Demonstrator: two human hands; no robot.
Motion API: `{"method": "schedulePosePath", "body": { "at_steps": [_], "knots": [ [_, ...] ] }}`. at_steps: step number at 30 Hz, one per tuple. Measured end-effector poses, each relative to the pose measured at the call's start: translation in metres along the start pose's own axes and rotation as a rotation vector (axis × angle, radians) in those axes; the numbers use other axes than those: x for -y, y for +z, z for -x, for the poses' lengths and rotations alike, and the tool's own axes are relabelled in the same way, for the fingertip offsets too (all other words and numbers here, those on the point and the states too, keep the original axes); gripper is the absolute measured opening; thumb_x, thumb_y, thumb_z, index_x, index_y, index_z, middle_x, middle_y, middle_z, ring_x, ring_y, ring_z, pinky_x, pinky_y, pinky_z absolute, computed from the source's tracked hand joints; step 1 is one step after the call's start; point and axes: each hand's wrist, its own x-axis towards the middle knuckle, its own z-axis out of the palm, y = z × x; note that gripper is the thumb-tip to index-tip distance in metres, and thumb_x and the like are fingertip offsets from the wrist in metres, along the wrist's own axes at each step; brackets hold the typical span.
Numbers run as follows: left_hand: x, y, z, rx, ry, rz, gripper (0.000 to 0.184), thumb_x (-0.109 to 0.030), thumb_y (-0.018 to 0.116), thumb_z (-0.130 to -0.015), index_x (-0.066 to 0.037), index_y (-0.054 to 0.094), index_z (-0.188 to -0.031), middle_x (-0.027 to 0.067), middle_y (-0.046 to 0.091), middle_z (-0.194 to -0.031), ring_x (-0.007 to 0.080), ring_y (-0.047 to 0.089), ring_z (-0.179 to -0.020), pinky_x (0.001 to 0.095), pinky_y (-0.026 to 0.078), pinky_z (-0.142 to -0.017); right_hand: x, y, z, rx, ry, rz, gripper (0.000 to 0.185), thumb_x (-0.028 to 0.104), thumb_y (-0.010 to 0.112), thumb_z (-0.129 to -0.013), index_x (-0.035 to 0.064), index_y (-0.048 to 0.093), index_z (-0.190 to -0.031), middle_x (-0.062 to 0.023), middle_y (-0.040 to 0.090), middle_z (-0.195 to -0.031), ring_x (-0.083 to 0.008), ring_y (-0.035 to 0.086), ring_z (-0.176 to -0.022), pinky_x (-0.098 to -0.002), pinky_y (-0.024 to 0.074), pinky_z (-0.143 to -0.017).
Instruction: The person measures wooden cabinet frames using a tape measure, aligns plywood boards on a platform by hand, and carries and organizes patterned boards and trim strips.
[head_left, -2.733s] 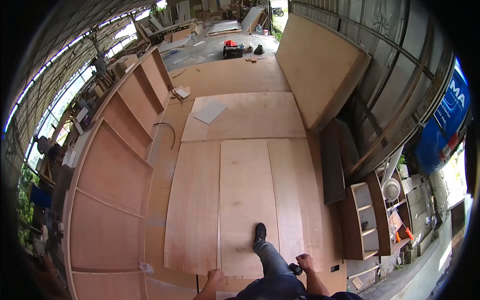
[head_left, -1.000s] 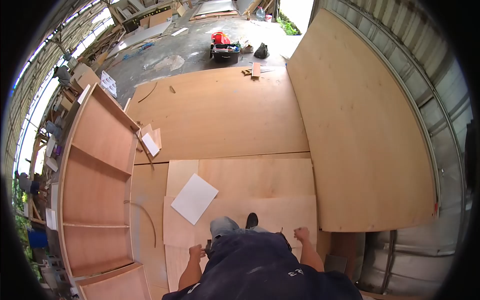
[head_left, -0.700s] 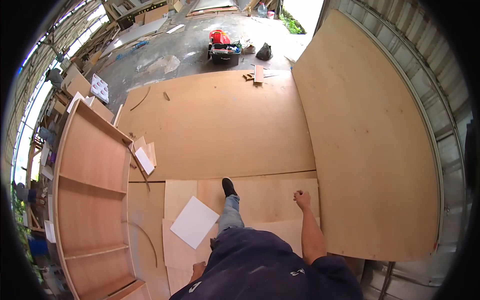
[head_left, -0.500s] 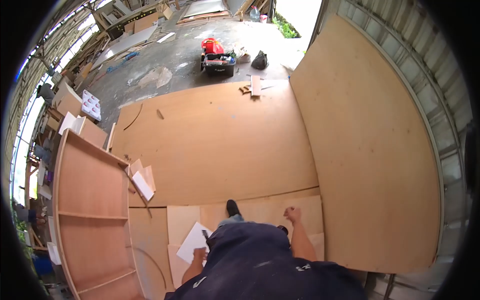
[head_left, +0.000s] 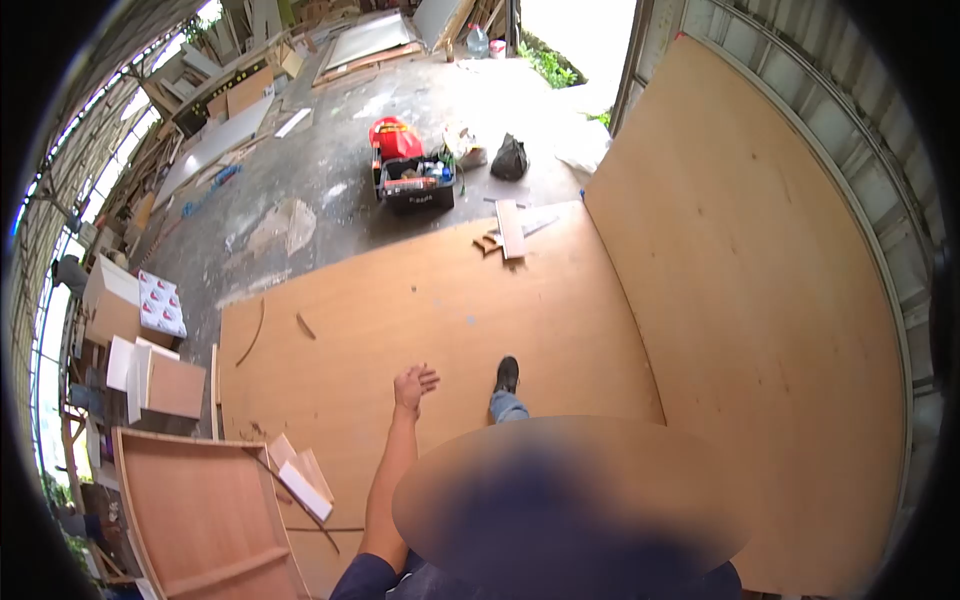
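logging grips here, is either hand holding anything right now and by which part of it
The left hand holds nothing: it is open and empty over the wooden sheet. The right hand is not visible, so its hold cannot be told.

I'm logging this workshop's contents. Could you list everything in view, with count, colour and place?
Plywood floor sheet: 1, tan, centre
Leaning panel: 1, tan, right side
Corrugated wall: 1, grey, far right
Tool bin: 1, black, beyond the sheet
Red item: 1, red, at the bin
Dark bag: 1, black, right of the bin
Handsaw: 1, brown handle, sheet's far edge
Short board: 1, light brown, across the saw
Shallow case: 1, reddish brown, lower left
White offcut: 1, white, beside the case
Carton: 1, brown, left
Far boards: too cluttered to count, mixed, top left
Shoe: 1, black, over the sheet
Trouser leg: 1, blue, by the shoe
Left hand: 1, bare, open, centre
Right hand: not seen
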Motion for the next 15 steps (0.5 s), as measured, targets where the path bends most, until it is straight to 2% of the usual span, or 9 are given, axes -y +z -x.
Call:
{"method": "schedulePosePath", "body": {
  "at_steps": [2,4,6,7,8,10,12,13,15],
  "knots": [
    [0.008,0.001,-0.06,0.002,-0.106,-0.035,0.034,-0.025,0.052,-0.09,0.004,0.053,-0.108,0.0183,0.064,-0.097,0.0273,0.066,-0.083,0.036,0.054,-0.069,0.084,0.03,-0.021,0.116,0.002,0.209,0.02,0.015,0.053,-0.086,0.0041,0.062,-0.1,-0.0133,0.064,-0.072,-0.0234,0.064,-0.059,-0.0357,0.05,-0.048],
    [0.031,-0.009,-0.085,-0.095,-0.324,0.094,0.04,-0.026,0.05,-0.091,0.007,0.05,-0.114,0.0243,0.061,-0.105,0.0351,0.065,-0.088,0.0397,0.054,-0.07,0.174,0.055,-0.034,0.069,-0.13,0.313,0.022,0.02,0.052,-0.086,0.0038,0.065,-0.092,-0.0121,0.064,-0.068,-0.0209,0.064,-0.059,-0.0347,0.0509,-0.054],
    [0.027,-0.012,-0.122,-0.163,-0.473,0.026,0.042,-0.025,0.05,-0.091,0.009,0.047,-0.116,0.026,0.06,-0.106,0.0375,0.064,-0.091,0.042,0.055,-0.071,0.285,0.092,-0.104,0.03,-0.475,0.409,0.027,0.023,0.054,-0.08,0.0005,0.068,-0.076,-0.0125,0.066,-0.067,-0.0216,0.067,-0.065,-0.0346,0.0513,-0.066],
    [0.019,-0.026,-0.148,-0.201,-0.477,-0.065,0.042,-0.026,0.049,-0.091,0.009,0.047,-0.115,0.0259,0.059,-0.107,0.0376,0.063,-0.093,0.0439,0.054,-0.076,0.363,0.112,-0.068,0.062,-0.639,0.338,0.025,0.019,0.056,-0.083,-0.0043,0.064,-0.087,-0.0106,0.065,-0.07,-0.017,0.062,-0.057,-0.0308,0.05,-0.054],
    [0.016,-0.036,-0.173,-0.23,-0.49,-0.145,0.043,-0.027,0.049,-0.091,0.008,0.047,-0.114,0.0258,0.059,-0.107,0.0376,0.063,-0.095,0.0458,0.053,-0.08,0.434,0.127,-0.038,0.038,-0.721,0.368,0.028,0.02,0.056,-0.082,-0.0056,0.065,-0.09,-0.0106,0.067,-0.075,-0.0165,0.065,-0.063,-0.0287,0.0512,-0.06],
    [-0.002,-0.044,-0.2,-0.283,-0.477,-0.12,0.043,-0.027,0.047,-0.092,0.009,0.045,-0.116,0.0269,0.058,-0.109,0.0385,0.063,-0.095,0.045,0.054,-0.079,0.544,0.156,0.0,0.107,-0.788,0.274,0.027,0.02,0.056,-0.083,-0.0035,0.066,-0.092,-0.0096,0.067,-0.075,-0.0151,0.066,-0.069,-0.0276,0.0515,-0.064],
    [-0.001,-0.055,-0.244,-0.324,-0.526,-0.023,0.045,-0.025,0.047,-0.091,0.01,0.043,-0.118,0.029,0.056,-0.112,0.0399,0.061,-0.098,0.0456,0.053,-0.079,0.626,0.197,-0.027,0.161,-0.893,0.205,0.03,0.026,0.058,-0.082,-0.0021,0.067,-0.091,-0.0157,0.068,-0.078,-0.022,0.068,-0.072,-0.0329,0.0519,-0.069],
    [-0.002,-0.057,-0.269,-0.372,-0.558,0.069,0.047,-0.023,0.048,-0.091,0.012,0.041,-0.121,0.0311,0.054,-0.115,0.0412,0.06,-0.101,0.0463,0.053,-0.08,0.661,0.218,-0.042,0.144,-0.923,0.241,0.03,0.025,0.058,-0.082,-0.0018,0.067,-0.092,-0.0164,0.068,-0.08,-0.0233,0.068,-0.073,-0.0334,0.0519,-0.07],
    [-0.017,-0.054,-0.332,-0.37,-0.598,0.06,0.047,-0.023,0.048,-0.091,0.012,0.04,-0.121,0.0314,0.053,-0.116,0.0412,0.058,-0.103,0.047,0.052,-0.082,0.717,0.263,-0.064,0.116,-0.947,0.277,0.03,0.025,0.058,-0.083,-0.0014,0.067,-0.093,-0.0171,0.068,-0.081,-0.0245,0.068,-0.075,-0.0338,0.052,-0.071]
  ]
}}
